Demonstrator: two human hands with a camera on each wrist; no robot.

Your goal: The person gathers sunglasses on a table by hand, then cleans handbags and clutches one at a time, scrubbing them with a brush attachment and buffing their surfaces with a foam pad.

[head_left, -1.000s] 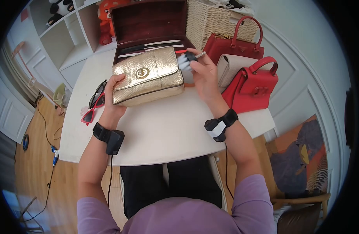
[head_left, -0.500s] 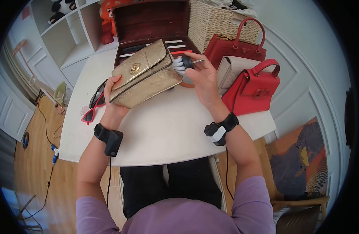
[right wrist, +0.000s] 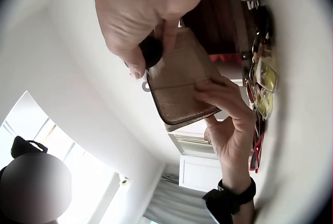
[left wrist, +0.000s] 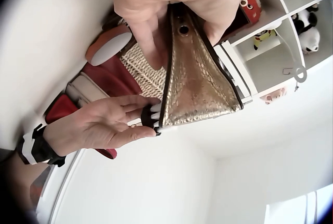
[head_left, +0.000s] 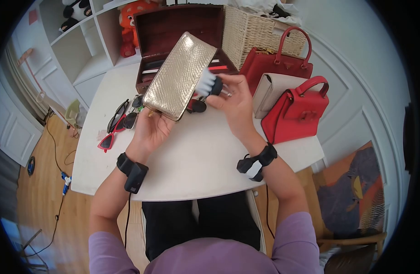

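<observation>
A gold, scaly-textured handbag (head_left: 180, 75) hangs above the table, tilted, a plain panel turned toward the head camera. My left hand (head_left: 150, 132) grips its lower end, with the thumb and fingers on opposite sides in the right wrist view. In the left wrist view, the tapered end of the handbag (left wrist: 200, 83) shows dark edging and a small round stud. My right hand (head_left: 237, 102) pinches a brush (head_left: 214, 85) with a black head, white bristles and a clear handle. Its bristles meet the handbag's right edge. The clasp is hidden in the head view.
Several sunglasses (head_left: 113, 132) lie on the white table (head_left: 196, 160) at left, and a dark pair (head_left: 199, 106) lies beneath the handbag. Behind stands an open dark red case (head_left: 178, 27). A wicker basket (head_left: 246, 34), red handbags (head_left: 301, 112) and a beige bag (head_left: 271, 89) stand right.
The left hand has turned the handbag, so its clasp side has gone from view and a plain panel faces up. The brush has moved slightly down and left along the handbag's right edge.
</observation>
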